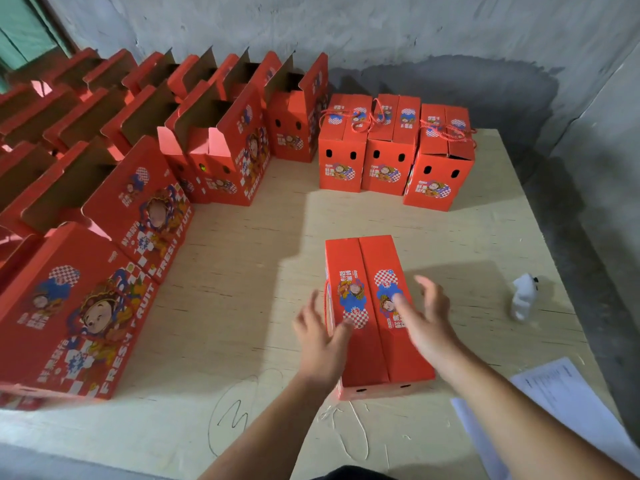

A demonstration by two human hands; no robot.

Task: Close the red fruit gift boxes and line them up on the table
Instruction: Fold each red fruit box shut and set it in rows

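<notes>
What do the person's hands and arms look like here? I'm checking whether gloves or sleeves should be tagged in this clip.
Both are bare. The left hand and right hand wear no gloves, and no rings, watch or wristband are visible. Both forearms are uncovered as far as the bottom edge of the picture, with no sleeve showing. A bit of dark fabric sits at the bottom edge between the arms; what it is cannot be told.

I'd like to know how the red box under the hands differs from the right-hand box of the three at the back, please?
The near box has its two top flaps shut flat; the back right box has flaps sitting slightly raised. A red cord lies on top of the back right box; the near box shows cord only at its left side. Both hands, left hand and right hand, hover open over the near box. Both boxes share the same red printed design.
</notes>
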